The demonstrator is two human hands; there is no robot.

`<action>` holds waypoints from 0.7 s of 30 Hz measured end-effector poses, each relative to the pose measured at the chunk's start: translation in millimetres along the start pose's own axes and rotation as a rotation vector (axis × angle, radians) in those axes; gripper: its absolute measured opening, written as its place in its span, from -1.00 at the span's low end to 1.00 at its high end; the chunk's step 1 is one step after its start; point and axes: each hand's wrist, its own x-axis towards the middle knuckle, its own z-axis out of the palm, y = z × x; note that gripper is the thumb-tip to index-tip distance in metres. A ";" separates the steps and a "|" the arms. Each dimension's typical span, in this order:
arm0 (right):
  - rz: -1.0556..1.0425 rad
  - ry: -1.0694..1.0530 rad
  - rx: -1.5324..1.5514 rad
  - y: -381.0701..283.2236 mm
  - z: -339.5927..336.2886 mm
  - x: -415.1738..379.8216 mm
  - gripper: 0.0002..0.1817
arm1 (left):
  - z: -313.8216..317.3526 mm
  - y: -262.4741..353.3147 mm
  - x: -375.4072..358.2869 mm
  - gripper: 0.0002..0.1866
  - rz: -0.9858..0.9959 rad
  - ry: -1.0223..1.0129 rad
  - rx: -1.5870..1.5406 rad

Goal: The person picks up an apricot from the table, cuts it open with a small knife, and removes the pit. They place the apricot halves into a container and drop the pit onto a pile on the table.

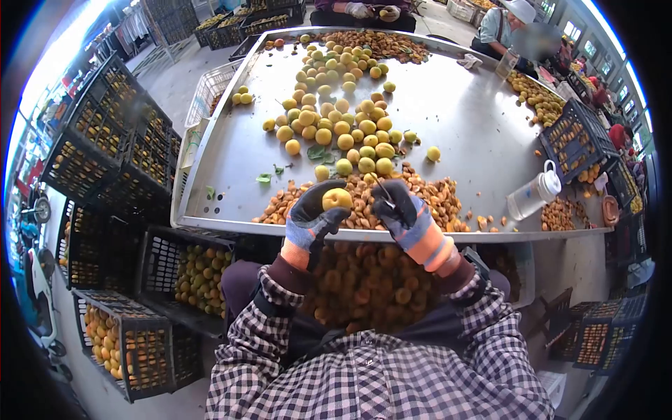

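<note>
My left hand (316, 211), in a black, blue and orange work glove, holds a yellow apricot (337, 199) between thumb and fingers. My right hand (401, 210), gloved alike, is closed around a thin metal tool (381, 186) whose tip points up and left; its exact kind cannot be made out. The two hands are apart, above the near edge of a metal table (231, 175). Beneath and behind them lies a heap of brown apricot pits (434, 196). Farther back is a spread of whole apricots (329, 119). Below the table edge, between my knees, are many halved apricots (371, 283).
A clear bottle (533, 194) with a white lid leans at the right. Black crates of fruit (126, 343) stand at the left, stacked crates (105, 126) behind them. A tilted crate (577, 140) rests at the table's right edge. Other people (507, 28) work across the table.
</note>
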 end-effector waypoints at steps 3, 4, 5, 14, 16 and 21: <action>-0.072 -0.037 -0.082 -26.9 -7.1 -35.9 -0.80 | 10.6 0.6 -13.1 -0.47 0.180 -0.061 0.103; -0.083 -0.061 -0.145 -39.8 -11.7 -45.2 -0.78 | 15.1 1.6 -18.3 -0.47 0.184 -0.072 0.101; -0.083 -0.054 -0.150 -42.6 -12.1 -55.1 -0.78 | 20.3 6.0 -24.9 -0.47 0.180 -0.100 0.108; -0.151 -0.040 -0.163 -48.1 -7.5 -106.3 -0.61 | 43.2 16.7 -61.6 -0.49 0.342 -0.237 0.297; -0.168 -0.023 -0.157 -46.7 -6.4 -113.3 -0.62 | 46.7 19.3 -68.1 -0.49 0.372 -0.261 0.359; -0.143 0.004 -0.128 -49.1 8.7 -123.0 -0.72 | 55.9 5.8 -79.3 -0.51 0.323 -0.313 0.202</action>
